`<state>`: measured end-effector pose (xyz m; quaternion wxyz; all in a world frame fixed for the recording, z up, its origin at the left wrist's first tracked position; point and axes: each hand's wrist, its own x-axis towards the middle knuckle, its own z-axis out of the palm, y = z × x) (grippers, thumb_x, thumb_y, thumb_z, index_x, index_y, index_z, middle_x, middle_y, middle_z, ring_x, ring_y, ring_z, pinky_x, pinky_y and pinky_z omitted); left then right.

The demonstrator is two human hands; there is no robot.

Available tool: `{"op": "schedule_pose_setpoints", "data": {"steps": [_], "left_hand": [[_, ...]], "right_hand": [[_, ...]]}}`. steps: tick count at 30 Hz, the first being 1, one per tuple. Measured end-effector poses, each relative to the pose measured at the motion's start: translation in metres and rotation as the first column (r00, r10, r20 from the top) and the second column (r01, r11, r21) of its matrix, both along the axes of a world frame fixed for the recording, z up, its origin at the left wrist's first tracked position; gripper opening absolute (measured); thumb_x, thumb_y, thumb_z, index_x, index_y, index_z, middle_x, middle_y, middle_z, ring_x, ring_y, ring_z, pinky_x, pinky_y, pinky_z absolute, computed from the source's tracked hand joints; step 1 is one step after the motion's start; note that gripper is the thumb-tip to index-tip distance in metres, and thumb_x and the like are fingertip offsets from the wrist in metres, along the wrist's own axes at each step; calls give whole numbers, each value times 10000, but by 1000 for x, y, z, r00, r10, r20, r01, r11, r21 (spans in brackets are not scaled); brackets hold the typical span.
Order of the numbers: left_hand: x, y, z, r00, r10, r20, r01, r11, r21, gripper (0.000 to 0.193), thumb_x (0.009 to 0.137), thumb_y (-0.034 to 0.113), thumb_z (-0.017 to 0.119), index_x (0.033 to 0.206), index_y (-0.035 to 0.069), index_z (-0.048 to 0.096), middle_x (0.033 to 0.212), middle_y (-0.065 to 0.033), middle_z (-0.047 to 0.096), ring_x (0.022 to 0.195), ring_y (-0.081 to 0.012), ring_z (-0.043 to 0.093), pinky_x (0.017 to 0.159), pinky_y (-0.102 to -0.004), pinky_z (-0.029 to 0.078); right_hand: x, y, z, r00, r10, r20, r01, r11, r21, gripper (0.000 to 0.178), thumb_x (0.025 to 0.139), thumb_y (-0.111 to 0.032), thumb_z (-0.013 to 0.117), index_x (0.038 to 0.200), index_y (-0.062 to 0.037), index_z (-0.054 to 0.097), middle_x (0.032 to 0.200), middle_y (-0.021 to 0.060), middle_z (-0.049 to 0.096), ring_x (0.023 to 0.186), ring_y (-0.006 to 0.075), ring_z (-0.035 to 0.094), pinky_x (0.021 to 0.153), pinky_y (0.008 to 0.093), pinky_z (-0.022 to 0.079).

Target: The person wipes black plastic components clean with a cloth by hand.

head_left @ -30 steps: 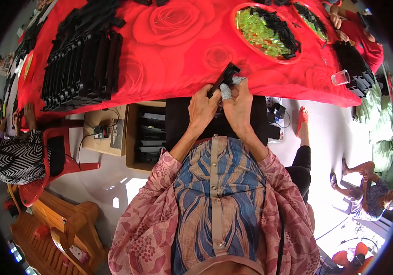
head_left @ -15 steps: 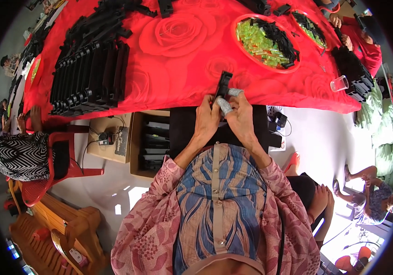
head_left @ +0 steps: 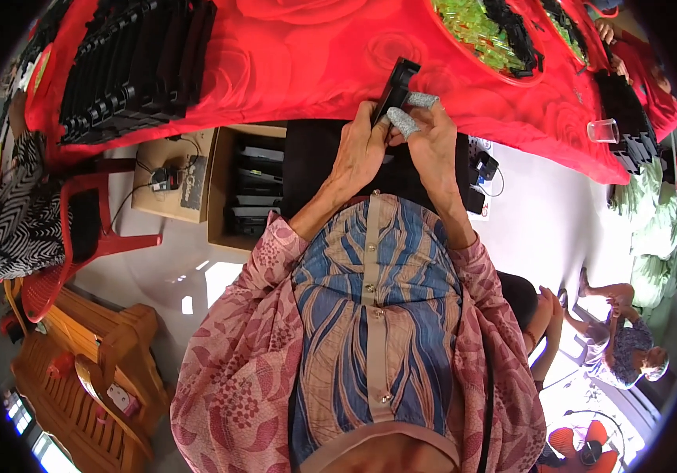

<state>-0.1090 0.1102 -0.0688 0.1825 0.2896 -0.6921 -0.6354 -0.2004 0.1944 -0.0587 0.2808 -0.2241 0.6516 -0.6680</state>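
A long narrow black plastic part [head_left: 398,83] slants up and to the right between my hands, over the front edge of the red tablecloth. My left hand [head_left: 359,151] is closed around its lower end. Grey wrappings cover the thumb and index fingertip of my right hand [head_left: 433,145], which pinches at the part's right side. Whether a small piece sits between those fingers is hidden. On the table to the left stands a row of black plastic frames [head_left: 137,71], packed upright side by side.
A round tray [head_left: 542,79] holds yellow-green and black small pieces at the far right. Near the right table edge lies a clear cup [head_left: 602,131]. Below the table is an open cardboard box [head_left: 216,201] of black parts. A red chair [head_left: 90,229] stands left, beside a seated person.
My view has shifted, so the table sits higher in it. Both hands stay together at the black plastic part, which is now tilted further to the right.
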Motion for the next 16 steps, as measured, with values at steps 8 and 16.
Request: {"op": "schedule_pose_setpoints", "data": {"steps": [8, 16], "left_hand": [[-7, -2, -4, 995, 54, -88, -57, 998, -33, 280, 916, 211, 429, 930, -60, 499, 635, -124, 558, 581, -188, 549, 561, -332, 430], [-7, -8, 0, 999, -32, -4, 32, 995, 94, 320, 921, 248, 425, 981, -58, 498, 689, -81, 608, 628, -159, 579, 595, -313, 464]], "right_hand": [[-2, -5, -5, 998, -12, 59, 14, 999, -31, 273, 839, -1, 650, 1066, 57, 511, 894, 112, 646, 655, 121, 612, 533, 235, 500], [1, -9, -16, 999, -25, -46, 15, 982, -191, 236, 860, 33, 616, 1067, 15, 504, 864, 101, 637, 668, 129, 622, 500, 220, 484]]}}
